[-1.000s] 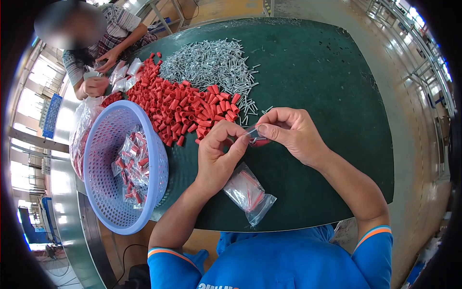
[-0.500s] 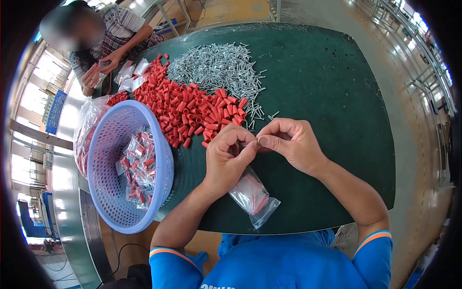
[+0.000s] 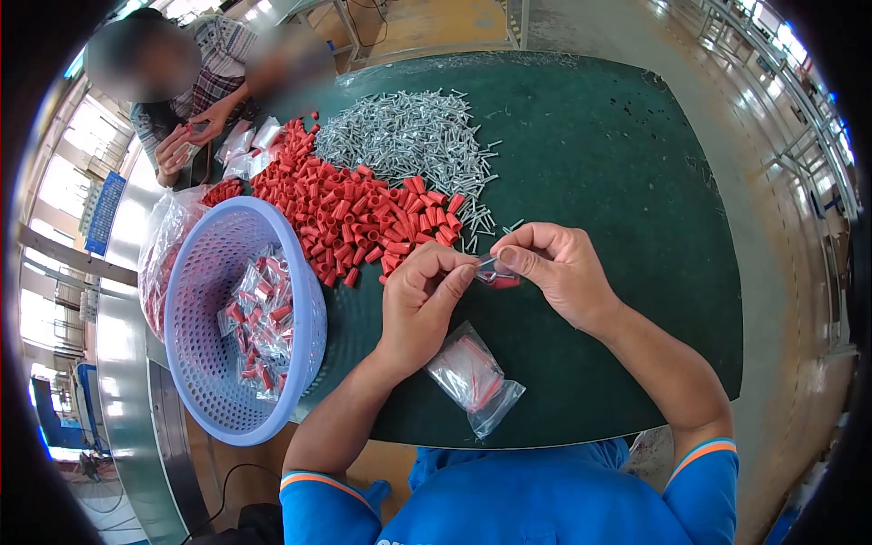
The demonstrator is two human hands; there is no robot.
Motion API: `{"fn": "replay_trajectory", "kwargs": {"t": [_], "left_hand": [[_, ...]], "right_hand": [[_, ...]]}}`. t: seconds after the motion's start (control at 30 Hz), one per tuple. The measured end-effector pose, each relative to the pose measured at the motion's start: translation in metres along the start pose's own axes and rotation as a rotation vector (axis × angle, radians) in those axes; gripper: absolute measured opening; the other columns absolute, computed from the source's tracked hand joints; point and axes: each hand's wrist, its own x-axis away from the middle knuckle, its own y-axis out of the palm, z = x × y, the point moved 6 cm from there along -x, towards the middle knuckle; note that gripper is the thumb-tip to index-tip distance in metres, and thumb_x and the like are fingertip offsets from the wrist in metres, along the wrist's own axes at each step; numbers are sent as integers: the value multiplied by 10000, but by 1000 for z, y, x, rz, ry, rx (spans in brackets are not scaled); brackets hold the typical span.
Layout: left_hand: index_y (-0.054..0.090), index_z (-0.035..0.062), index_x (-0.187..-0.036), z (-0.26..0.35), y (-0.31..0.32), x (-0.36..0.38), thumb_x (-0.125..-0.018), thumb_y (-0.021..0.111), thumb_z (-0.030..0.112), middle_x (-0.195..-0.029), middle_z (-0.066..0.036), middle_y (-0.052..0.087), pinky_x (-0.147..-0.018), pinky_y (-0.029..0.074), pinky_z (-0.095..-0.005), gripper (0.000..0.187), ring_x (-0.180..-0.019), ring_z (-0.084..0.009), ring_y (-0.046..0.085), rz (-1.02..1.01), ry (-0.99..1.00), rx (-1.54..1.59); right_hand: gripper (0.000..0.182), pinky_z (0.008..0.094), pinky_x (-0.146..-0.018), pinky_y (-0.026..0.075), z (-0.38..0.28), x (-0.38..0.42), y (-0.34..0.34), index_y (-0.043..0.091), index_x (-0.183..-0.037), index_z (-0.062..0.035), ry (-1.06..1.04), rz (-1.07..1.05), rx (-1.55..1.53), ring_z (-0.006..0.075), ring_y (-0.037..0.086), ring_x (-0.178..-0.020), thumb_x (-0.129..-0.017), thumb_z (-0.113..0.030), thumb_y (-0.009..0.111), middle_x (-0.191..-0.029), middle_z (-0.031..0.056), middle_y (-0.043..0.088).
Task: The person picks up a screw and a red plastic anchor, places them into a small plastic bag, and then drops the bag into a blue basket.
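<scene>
Between my hands is a small clear plastic bag (image 3: 496, 269) with a red cone-shaped cap (image 3: 502, 282) showing at it. My left hand (image 3: 420, 295) pinches the bag's left side between thumb and index finger. On the other side, my right hand (image 3: 565, 274) grips its right edge the same way. Whether a screw is also inside cannot be made out. Just below my left hand, a clear bag holding a stack of flat small bags (image 3: 474, 371) lies on the green table (image 3: 599, 381).
Red caps (image 3: 363, 213) lie heaped ahead, with a pile of silver screws (image 3: 400, 132) behind them. A lavender perforated basket (image 3: 307, 318) on the left holds filled bags (image 3: 263, 318). Across the table's far left corner, a co-worker's hands (image 3: 191, 136) handle something red.
My hands have moved slightly apart, and the small bag and red cap now show between them. At the far left, another blurred shape has appeared beside the co-worker.
</scene>
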Motion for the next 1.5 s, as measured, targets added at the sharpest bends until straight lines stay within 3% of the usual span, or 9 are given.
{"fn": "replay_trajectory", "kwargs": {"t": [0.2, 0.27, 0.5, 0.8, 0.87, 1.03, 1.3, 1.37, 1.5], "left_hand": [[612, 35, -869, -1, 4, 1, -798, 636, 76, -801, -18, 536, -602, 400, -227, 85, -714, -105, 505, 128, 2, 90], [607, 46, -813, 3, 3, 1, -775, 650, 61, -789, -41, 570, -595, 409, -244, 59, -714, -129, 528, 58, 178, -102], [583, 36, -837, 6, 3, 2, -812, 610, 58, -805, -22, 518, -557, 364, -215, 44, -662, -81, 472, 3, 141, -51], [601, 45, -823, 12, 2, 2, -795, 635, 71, -788, -15, 541, -551, 368, -213, 51, -664, -71, 490, 11, 209, -64], [618, 24, -787, 12, -2, 3, -764, 657, 53, -728, -37, 546, -565, 395, -245, 54, -662, -117, 519, 33, 107, -81], [619, 44, -794, 5, -4, 3, -778, 664, 76, -765, 2, 539, -543, 360, -206, 57, -631, -56, 471, 32, 86, -103], [616, 32, -812, 8, -4, 3, -793, 642, 65, -769, -10, 536, -551, 364, -210, 46, -632, -73, 469, -1, 104, -130], [616, 30, -818, 8, -4, 3, -796, 638, 61, -774, -13, 536, -553, 367, -213, 44, -633, -76, 470, -5, 112, -134], [615, 29, -843, 14, 1, 3, -792, 642, 60, -805, -25, 551, -563, 384, -216, 66, -662, -89, 502, -9, 119, -115]], "right_hand": [[188, 202, -648, 469, -3, 3, 2, 625, -882, 46, -27, 27, 178, 59, 564, -730, -840, -138, 623, -787, 39, 631], [156, 203, -642, 465, -5, 6, 5, 631, -852, 38, -59, 26, 247, 64, 574, -718, -819, -115, 634, -772, 44, 636], [134, 213, -647, 470, -2, 8, 7, 625, -816, 20, -41, -15, 126, 73, 579, -711, -789, -102, 672, -748, 51, 631], [121, 240, -638, 448, -19, 9, 6, 612, -801, 15, -182, 0, 412, 102, 567, -697, -799, -103, 641, -740, 52, 599], [129, 240, -647, 445, -20, 10, 6, 615, -802, 12, -205, 2, 429, 105, 566, -699, -798, -114, 646, -744, 55, 601], [148, 233, -656, 444, -16, 10, 2, 616, -813, 13, -157, 4, 334, 94, 564, -716, -811, -132, 646, -754, 45, 605], [156, 245, -686, 454, -17, 11, 2, 616, -841, 20, -108, -4, 263, 94, 580, -752, -808, -129, 652, -768, 45, 610], [146, 256, -676, 451, -28, 12, 6, 631, -842, 7, -291, -4, 385, 109, 582, -740, -790, -125, 667, -755, 50, 609], [127, 237, -663, 455, -23, 12, 4, 638, -810, -2, -217, -43, 407, 99, 572, -722, -794, -124, 668, -776, 40, 606]]}}
